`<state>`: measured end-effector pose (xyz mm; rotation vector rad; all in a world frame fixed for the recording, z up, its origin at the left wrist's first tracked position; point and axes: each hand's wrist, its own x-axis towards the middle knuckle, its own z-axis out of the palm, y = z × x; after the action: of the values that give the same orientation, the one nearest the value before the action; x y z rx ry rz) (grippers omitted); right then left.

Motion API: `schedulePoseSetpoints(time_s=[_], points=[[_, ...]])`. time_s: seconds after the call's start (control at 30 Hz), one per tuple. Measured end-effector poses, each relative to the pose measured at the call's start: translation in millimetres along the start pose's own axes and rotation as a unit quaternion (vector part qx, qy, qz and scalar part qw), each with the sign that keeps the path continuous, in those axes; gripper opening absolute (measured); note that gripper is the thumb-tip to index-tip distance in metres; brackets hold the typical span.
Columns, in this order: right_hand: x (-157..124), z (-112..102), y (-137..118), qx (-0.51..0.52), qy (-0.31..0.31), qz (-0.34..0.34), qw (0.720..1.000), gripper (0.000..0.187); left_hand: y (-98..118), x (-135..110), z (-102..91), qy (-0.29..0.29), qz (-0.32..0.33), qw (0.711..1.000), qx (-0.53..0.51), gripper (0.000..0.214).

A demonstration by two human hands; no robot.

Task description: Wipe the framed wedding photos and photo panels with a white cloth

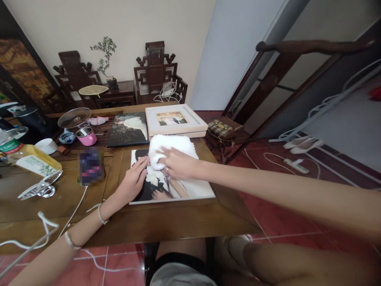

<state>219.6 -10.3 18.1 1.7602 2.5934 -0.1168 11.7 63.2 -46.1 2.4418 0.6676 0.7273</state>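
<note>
A photo panel (pixel 196 190) lies flat on the wooden table near its front edge, with part of its picture covered by my hands and a white cloth. My right hand (pixel 175 162) presses the fluffy white cloth (pixel 181 143) against the panel's upper part, fingers bent over the folded cloth. At the panel's left side rests my left hand (pixel 135 179), its fingers stretched out flat and holding nothing. The fingertips of the left hand come close to the cloth's left edge.
Behind the panel lie a white-framed picture (pixel 193 113) and a dark photo panel (pixel 117 133). To the left are a pink cup (pixel 87 137), an oil bottle (pixel 32 159), a hair clip (pixel 41 186) and a white cable (pixel 74 212). A wooden chair (pixel 276 75) stands right.
</note>
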Motion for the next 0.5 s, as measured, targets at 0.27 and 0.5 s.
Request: schedulePoseSetpoints(time_s=[0.27, 0.5], points=[[-12, 3, -51, 0.005, -0.010, -0.121, 0.993, 0.033, 11, 4, -10.2, 0.102, -0.080, 0.987, -0.093, 0.053], [-58, -6, -77, 0.039, -0.050, -0.195, 0.979, 0.026, 15, 3, -8.1, 0.078, -0.095, 0.989, -0.078, 0.054]])
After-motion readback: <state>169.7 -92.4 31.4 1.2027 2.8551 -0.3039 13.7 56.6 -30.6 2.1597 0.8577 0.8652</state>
